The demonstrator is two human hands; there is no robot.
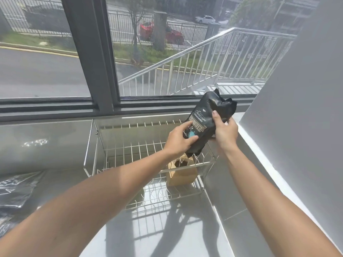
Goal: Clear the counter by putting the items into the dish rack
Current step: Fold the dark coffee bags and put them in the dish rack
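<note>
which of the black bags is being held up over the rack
The black coffee bag on the right, gripped by both the left hand and right hand above the dish rack. The other black bag lies flat at left.

"Treasure" in script (partly legible) on black bag [206,125]

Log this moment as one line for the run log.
step: lowering black coffee bag into dish rack | left hand: holds bag | right hand: grips bag | in rack: brown cardboard box
</note>
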